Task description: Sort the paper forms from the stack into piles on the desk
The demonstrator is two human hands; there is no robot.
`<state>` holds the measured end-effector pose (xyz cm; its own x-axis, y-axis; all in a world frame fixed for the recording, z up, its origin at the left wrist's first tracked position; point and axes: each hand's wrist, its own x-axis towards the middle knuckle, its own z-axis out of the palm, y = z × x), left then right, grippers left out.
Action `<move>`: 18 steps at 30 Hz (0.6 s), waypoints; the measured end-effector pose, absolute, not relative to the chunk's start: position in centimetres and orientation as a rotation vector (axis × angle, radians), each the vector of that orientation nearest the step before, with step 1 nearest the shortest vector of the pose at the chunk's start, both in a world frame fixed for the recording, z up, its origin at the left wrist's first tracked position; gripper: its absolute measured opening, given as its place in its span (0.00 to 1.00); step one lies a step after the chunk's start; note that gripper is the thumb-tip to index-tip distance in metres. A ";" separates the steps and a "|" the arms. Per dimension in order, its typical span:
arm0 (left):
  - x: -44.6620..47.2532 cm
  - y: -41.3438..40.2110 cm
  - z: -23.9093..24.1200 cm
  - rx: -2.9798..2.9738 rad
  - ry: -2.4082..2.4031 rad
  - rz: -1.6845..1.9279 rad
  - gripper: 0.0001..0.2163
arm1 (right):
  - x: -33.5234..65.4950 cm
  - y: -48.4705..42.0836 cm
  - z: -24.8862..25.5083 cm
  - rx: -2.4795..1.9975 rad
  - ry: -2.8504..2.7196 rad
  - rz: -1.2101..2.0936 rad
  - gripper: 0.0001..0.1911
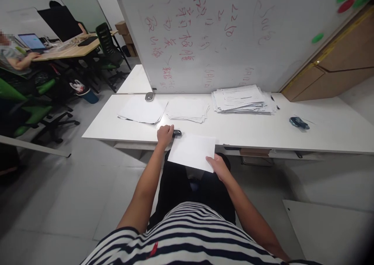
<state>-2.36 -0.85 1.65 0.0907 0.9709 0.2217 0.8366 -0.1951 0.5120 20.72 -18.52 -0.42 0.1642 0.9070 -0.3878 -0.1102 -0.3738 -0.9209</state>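
My left hand (165, 135) is closed around a small black stapler (177, 133), whose nose meets the upper left corner of some white paper (193, 150). At the paper's lower right corner my right hand (218, 167) pinches it, thumb on top. The paper overhangs the front edge of the white table (140, 131), above my lap. Whether it is one sheet or several, I cannot tell. Behind it lie a loose paper stack (187, 110), another stack to the left (142, 111) and a thicker printed pile (241, 98) to the right.
A whiteboard (187, 35) with red writing stands along the table's back edge. On the table are a grey mouse (149, 96) and a dark blue object (299, 122). Cardboard (336, 66) leans at the right. Far left, a person sits at a desk (73, 48) with a laptop.
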 end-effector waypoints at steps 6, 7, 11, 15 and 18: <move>-1.5 -1.4 1.9 2.084 1.862 0.801 0.12 | 21.2 -17.9 -0.7 -1.503 -0.810 1.384 0.20; -1.4 -1.5 1.9 2.121 1.870 0.768 0.11 | 21.2 -17.9 -0.8 -1.510 -0.816 1.387 0.21; -1.4 -1.7 1.8 2.208 1.951 0.637 0.14 | 21.1 -18.0 -1.2 -1.523 -0.809 1.381 0.22; -1.4 -1.4 1.5 2.193 2.045 0.670 0.16 | 20.5 -18.3 -1.7 -1.515 -0.788 1.372 0.21; -1.2 -1.0 1.3 2.098 2.075 0.779 0.17 | 20.6 -18.6 -2.0 -1.485 -0.759 1.372 0.20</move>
<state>-1.25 -1.03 1.27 -0.0528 0.9558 0.2892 0.9099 -0.0733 0.4084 20.63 -18.64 -1.98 0.1800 0.9044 -0.3868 -0.1524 -0.3629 -0.9193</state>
